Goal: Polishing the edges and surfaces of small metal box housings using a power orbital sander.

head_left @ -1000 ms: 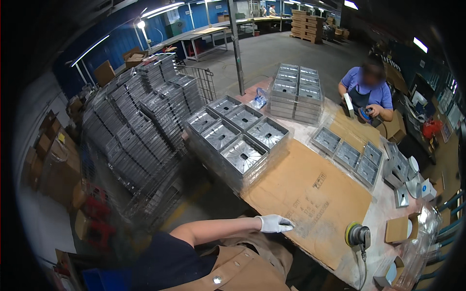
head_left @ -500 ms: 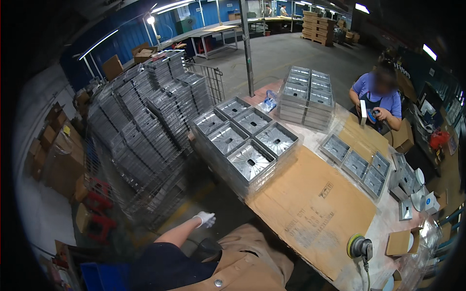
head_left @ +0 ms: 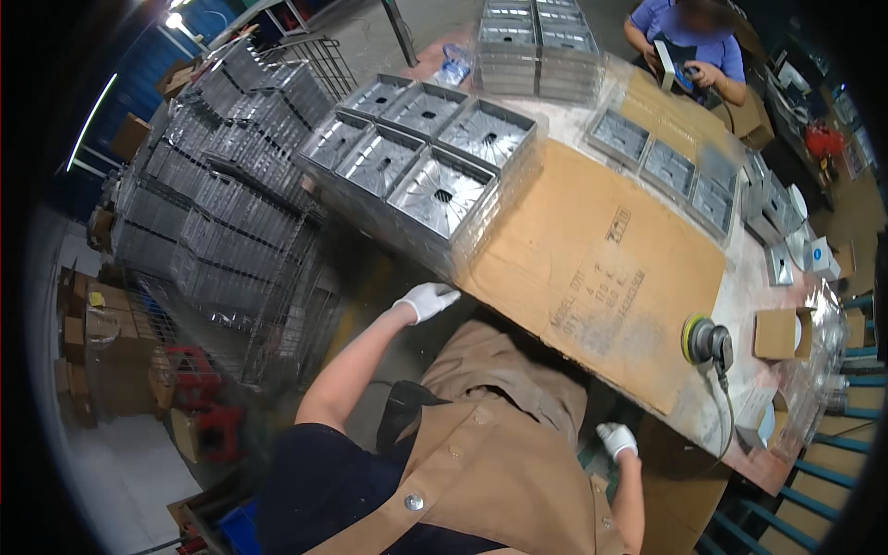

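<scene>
My left hand (head_left: 427, 302), in a white glove, is open with its fingers stretched toward the near edge of a cardboard sheet (head_left: 592, 250). It holds nothing. My right hand (head_left: 617, 439), also white-gloved, is low beside my lap, below the table edge. Its fingers look loosely bent and apart, with no held object visible. Stacked metal trays (head_left: 442, 192) with dark centre holes stand past my left hand, wrapped in clear film. On the sheet's right end lies a disc sander (head_left: 708, 340) with a green-yellow rim and a cable.
Across the table a person (head_left: 694, 46) in a purple shirt handles a light flat piece. More trays (head_left: 668, 166) lie before them, and another wrapped stack (head_left: 536, 65) stands at the back. Tall tray piles (head_left: 213, 185) fill the left. An open carton (head_left: 777, 333) sits at right.
The view has tilted down and turned. My left hand has moved up toward the cardboard's edge, its fingers straightening. My right hand has come into view at the lower right.
</scene>
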Available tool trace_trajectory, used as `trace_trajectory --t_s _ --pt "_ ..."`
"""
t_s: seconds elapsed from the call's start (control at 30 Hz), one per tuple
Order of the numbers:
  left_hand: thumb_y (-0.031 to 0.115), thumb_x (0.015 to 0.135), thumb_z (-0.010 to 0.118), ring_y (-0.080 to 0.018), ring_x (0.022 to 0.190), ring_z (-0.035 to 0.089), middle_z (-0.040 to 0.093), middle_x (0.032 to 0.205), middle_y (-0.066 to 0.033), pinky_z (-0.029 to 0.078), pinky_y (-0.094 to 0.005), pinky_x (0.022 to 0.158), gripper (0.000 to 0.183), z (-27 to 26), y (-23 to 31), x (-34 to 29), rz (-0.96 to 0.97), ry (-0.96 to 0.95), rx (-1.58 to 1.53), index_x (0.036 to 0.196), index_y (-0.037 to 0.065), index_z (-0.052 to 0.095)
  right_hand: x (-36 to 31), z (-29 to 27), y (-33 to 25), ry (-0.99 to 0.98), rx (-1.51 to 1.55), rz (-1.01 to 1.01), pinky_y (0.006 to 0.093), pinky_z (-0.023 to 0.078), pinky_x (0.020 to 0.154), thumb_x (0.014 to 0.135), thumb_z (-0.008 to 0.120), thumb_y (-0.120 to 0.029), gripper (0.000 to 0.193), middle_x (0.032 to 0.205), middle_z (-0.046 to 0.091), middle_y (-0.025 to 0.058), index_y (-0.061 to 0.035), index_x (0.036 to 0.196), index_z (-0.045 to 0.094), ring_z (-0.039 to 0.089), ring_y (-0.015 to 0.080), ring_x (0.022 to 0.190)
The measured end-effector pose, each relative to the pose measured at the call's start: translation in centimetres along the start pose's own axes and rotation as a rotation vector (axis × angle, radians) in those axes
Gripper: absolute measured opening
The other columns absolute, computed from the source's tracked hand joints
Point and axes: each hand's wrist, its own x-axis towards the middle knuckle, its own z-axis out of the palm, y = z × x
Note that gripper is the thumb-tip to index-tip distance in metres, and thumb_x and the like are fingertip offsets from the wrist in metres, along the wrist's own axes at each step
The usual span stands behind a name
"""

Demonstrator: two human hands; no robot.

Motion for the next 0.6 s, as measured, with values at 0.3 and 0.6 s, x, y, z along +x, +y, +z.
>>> trace_trajectory --t_s 0.3,0.6 --pt "0.039 0.106 0.057 -0.0147 0.058 0.057 0.064 0.073 -0.0014 0.045 -0.0321 0.051 0.033 6.6 -8.8 -0.5 -0.437 0.057 -0.980 0.093 0.011 0.069 2.8 6.2 -3.6 -0.269 0.604 0.325 0.0411 0.052 0.093 0.095 0.064 -0.056 0.063 0.115 0.074 0.0144 0.0004 0.122 0.072 0.067 0.0268 0.111" --pt "0.051 0.101 0.057 -0.0182 0.078 0.070 0.078 0.099 -0.0048 0.057 -0.0376 0.071 0.044 10.4 -15.3 1.3 -0.743 -0.118 -0.354 0.113 0.014 0.078 24.8 -7.0 -6.1 -0.082 0.313 -0.236 0.0453 0.055 0.075 0.102 0.059 -0.039 0.037 0.106 0.072 0.0155 -0.0054 0.112 0.071 0.070 0.0306 0.086"
